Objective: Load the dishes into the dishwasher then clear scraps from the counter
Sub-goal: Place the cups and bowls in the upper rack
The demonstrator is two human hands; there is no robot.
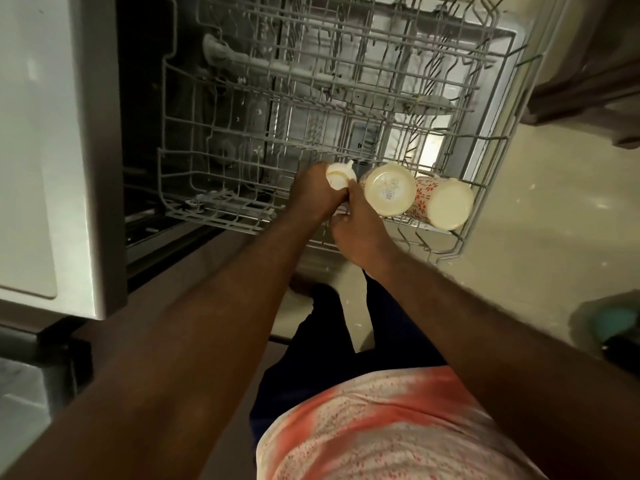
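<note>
Rack: A grey wire dishwasher rack [221,216] is seen from above, drawn out from the dark inside of the machine. All places below are given from this rack.
Small cup: A small white cup [339,176] is held over the front edge of the rack, about at its middle, with one round end turned toward the camera.
Left hand: The left hand [313,194] is closed around the small white cup from the left side, and its fingers are curled round the body of the cup.
Right hand: The right hand [360,233] is placed at the front edge of the rack, just right of the left hand. One finger is stretched up to the side of the cup and the others are curled. Whether the cup is gripped by this hand cannot be told.
Cream mug: A cream round mug [389,194] is set upside down in the front row of the rack, just right of the small cup. A printed mark is seen on its base, too small to be read.
Patterned mug: A red-patterned white mug [424,192] is laid tilted at the front right corner of the rack, just beside the cream mug.
Surroundings: A white cabinet panel [41,133] is seen left of the rack and a pale floor [536,220] right of it. A blurred teal object [620,322] lies well apart from the rack, to the right.
</note>
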